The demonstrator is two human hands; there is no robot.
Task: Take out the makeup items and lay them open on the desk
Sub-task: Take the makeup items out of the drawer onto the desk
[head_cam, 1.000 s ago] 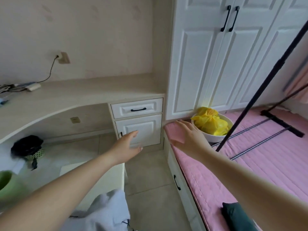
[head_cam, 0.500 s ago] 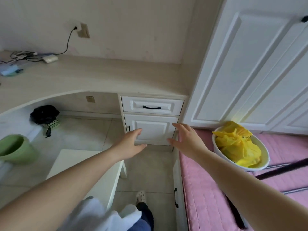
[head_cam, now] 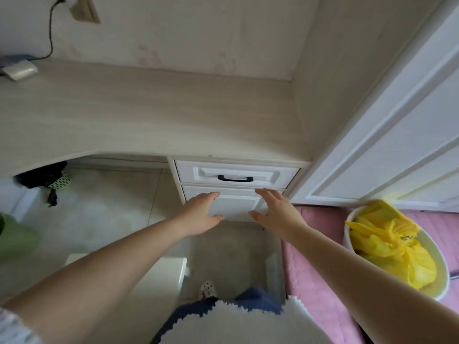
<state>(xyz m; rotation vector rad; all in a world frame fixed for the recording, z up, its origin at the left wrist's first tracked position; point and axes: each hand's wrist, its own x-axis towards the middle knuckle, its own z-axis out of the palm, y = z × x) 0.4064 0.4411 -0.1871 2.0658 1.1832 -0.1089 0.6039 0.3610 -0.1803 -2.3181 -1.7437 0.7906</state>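
Both hands, left (head_cam: 202, 213) and right (head_cam: 278, 212), were held spread and empty before the white panelled lower cabinet door (head_cam: 233, 204), presumably to open it. No makeup items were seen; the pale wood-grain counter (head_cam: 149, 115) was left bare to receive them.

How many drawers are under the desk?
2. The top drawer, with a black handle, sits right below the desk. The lower one is beneath it, partly behind both hands. More may be hidden.
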